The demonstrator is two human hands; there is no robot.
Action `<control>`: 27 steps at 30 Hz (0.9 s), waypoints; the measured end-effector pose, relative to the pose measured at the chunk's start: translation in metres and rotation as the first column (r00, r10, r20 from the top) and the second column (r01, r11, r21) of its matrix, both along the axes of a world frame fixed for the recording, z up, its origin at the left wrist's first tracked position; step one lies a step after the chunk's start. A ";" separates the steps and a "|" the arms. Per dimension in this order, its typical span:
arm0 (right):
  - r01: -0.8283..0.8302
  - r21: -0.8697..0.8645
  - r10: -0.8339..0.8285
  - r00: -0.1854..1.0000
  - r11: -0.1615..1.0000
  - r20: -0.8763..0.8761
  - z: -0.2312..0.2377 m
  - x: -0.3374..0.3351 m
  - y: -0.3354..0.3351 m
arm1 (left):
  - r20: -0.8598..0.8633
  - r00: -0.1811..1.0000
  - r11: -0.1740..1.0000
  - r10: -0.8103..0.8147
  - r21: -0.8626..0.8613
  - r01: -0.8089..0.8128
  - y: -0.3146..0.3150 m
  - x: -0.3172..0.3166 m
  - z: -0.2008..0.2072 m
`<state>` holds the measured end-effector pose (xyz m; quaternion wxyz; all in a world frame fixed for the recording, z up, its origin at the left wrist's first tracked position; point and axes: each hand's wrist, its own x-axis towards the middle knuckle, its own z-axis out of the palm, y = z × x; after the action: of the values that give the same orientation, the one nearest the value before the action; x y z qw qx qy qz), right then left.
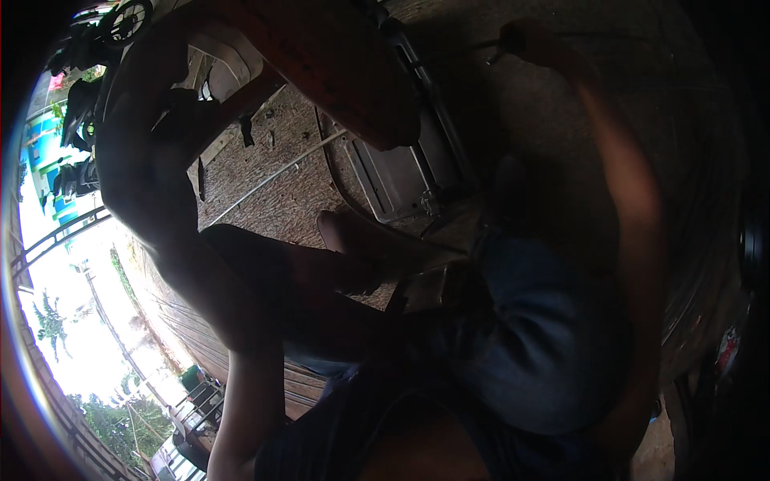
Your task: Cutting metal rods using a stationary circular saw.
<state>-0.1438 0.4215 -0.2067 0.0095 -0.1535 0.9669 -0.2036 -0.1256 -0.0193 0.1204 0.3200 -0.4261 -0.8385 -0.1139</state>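
Note:
My right hand (525, 42) reaches out at the upper right, closed around a thin dark rod (457, 54). A short metallic tip shows beside its fingers. My left arm (245, 401) rises along the left side into deep shadow, where I cannot make out the fingers. A long orange-red piece with dark marks and a rounded end (345, 80) slants across the upper middle. Partly beneath it lies a grey ribbed panel (387, 184) beside a black curved rail (445, 120). My bent legs in dark blue cloth (545, 321) are nearer.
A thin pale rod (277, 174) lies across the rough floor (273, 204), with scattered small debris. A dark curved strip runs beside the panel. Motorbikes (80, 112) stand outside at the far left, near a metal railing (64, 234). The right side is very dark.

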 end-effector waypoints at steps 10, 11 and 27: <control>0.104 -0.222 -0.120 0.991 0.970 -0.060 0.036 0.039 -0.027 | -0.005 0.998 0.998 0.057 -0.029 -0.057 0.001 0.000 0.006; 0.088 -0.215 -0.118 0.984 0.973 -0.131 0.031 0.040 -0.029 | -0.007 0.999 0.998 0.053 -0.034 -0.053 0.000 -0.002 0.007; 0.073 -0.203 -0.159 0.878 0.977 -0.452 0.020 0.040 -0.057 | -0.054 0.992 0.983 0.110 -0.143 -0.117 0.007 0.009 0.018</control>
<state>-0.1035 0.3648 -0.1868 -0.2487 -0.1395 0.9260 -0.2473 -0.1162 -0.0126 0.1380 0.3132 -0.4024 -0.8599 -0.0238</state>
